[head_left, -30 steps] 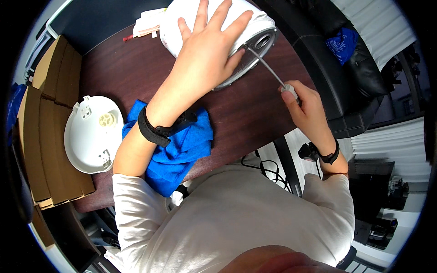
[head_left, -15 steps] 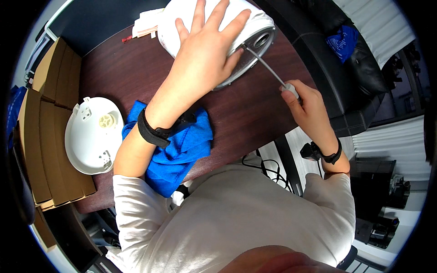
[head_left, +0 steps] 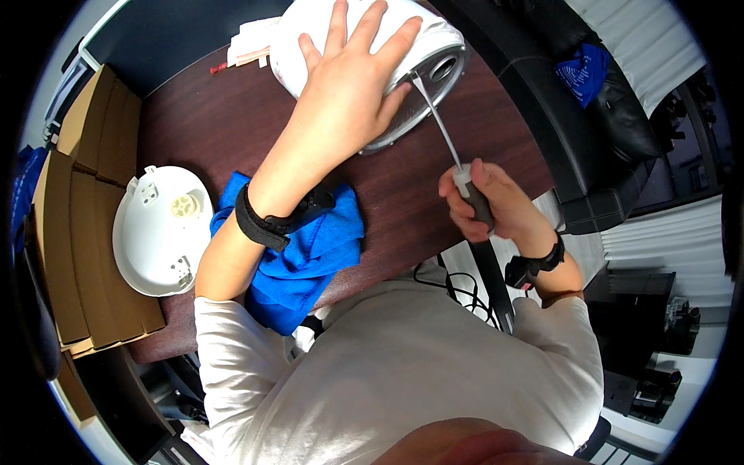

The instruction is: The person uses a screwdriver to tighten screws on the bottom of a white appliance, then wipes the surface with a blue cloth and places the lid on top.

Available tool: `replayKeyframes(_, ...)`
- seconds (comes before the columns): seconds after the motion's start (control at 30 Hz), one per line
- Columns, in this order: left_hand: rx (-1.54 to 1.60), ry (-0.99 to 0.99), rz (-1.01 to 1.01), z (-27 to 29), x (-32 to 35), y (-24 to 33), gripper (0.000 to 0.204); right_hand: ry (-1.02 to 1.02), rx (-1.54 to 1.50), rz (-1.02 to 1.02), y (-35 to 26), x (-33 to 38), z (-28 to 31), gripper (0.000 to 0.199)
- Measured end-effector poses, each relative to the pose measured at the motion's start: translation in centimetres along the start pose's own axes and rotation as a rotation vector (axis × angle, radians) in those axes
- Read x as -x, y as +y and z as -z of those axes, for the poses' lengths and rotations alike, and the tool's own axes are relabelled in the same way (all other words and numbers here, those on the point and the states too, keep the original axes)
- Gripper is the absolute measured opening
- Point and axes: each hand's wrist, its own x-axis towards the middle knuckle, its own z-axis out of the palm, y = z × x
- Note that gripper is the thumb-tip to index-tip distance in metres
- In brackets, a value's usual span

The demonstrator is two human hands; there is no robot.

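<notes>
A rounded white appliance housing (head_left: 403, 48) with a grey rim and a round opening at its right end lies at the far side of the table. My left hand (head_left: 349, 81) rests on it with fingers spread flat. In my right hand (head_left: 492, 198) is a screwdriver (head_left: 443, 128) with a long metal shaft and a grey handle. Its tip meets the edge of the housing beside the round opening. The exact contact there is too small to make out.
A round white cover (head_left: 155, 240) with a pale yellow wheel-like part lies at left, beside brown cardboard boxes (head_left: 101, 256). A blue cloth (head_left: 310, 256) is bunched under my left forearm. Beyond the dark wooden table's (head_left: 434, 201) right edge stands a black leather sofa (head_left: 558, 132).
My right hand has moved left and nearer to my body, swinging the screwdriver's handle with it. The tip stays at the housing's edge. My left hand has hardly moved.
</notes>
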Motion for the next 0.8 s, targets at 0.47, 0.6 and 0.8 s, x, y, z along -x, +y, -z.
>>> replayKeyframes(0.47, 0.027, -0.052, -0.003, 0.3, -0.1, 0.3, 0.065, 0.576, 1.335, 0.512, -0.7, 1.1, 0.1, 0.022)
replayKeyframes(0.6, 0.023, -0.058, -0.009, 0.5, -0.2, 0.4, 0.066, 0.637, 1.513, 0.502, -2.4, 1.5, -0.9, 0.025)
replayKeyframes(0.8, 0.026, -0.056, -0.004, 0.7, -0.2, 0.4, 0.066, 0.662, 1.622, 0.531, -3.2, 1.3, -1.0, 0.029)
